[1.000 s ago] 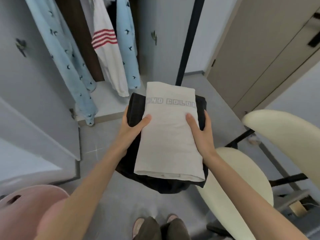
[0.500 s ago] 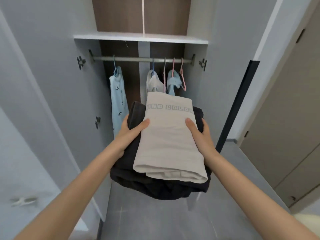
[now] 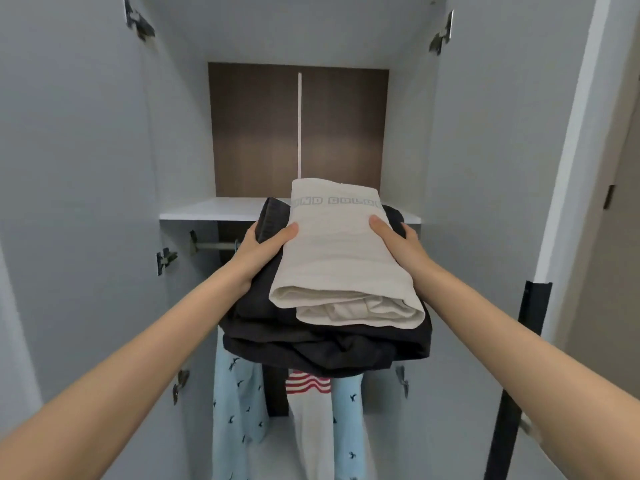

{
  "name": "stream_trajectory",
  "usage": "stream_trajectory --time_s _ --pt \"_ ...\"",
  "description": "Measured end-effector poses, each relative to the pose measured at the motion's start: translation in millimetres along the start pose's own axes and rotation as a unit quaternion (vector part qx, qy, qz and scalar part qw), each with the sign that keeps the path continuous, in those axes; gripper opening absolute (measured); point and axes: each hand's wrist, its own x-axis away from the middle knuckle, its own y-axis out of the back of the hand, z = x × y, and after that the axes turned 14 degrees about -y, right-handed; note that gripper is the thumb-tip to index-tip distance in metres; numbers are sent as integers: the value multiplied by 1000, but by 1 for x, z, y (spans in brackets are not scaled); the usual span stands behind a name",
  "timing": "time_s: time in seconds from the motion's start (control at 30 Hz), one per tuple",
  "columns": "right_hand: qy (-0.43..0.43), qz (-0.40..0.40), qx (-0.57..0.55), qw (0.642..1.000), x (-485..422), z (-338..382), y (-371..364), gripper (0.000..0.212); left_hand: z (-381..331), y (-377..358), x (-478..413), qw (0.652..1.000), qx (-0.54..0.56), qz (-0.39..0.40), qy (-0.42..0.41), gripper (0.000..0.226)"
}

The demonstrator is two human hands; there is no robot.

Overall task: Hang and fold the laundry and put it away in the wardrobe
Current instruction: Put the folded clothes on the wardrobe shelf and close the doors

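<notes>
Both hands hold one stack of folded clothes, one on each side; the left hand grips the left edge with its thumb on top; the right hand grips the right edge the same way; a cream folded top lies on dark folded clothes; the stack is up at the front of the white shelf in the open wardrobe; whether it touches is hard to tell; below hang a light blue shirt and a white shirt with red stripes.
</notes>
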Motion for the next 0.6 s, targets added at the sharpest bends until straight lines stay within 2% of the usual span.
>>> stream_trajectory --time_s 0.27,0.6 --pt "35 6 11 999 -135 82 -18 92 4 -9 -153 998 -19 -33 -43 55" --pt "54 -35 58 996 -312 139 -46 96 62 -3 -346 999 2 -28 -42 59"
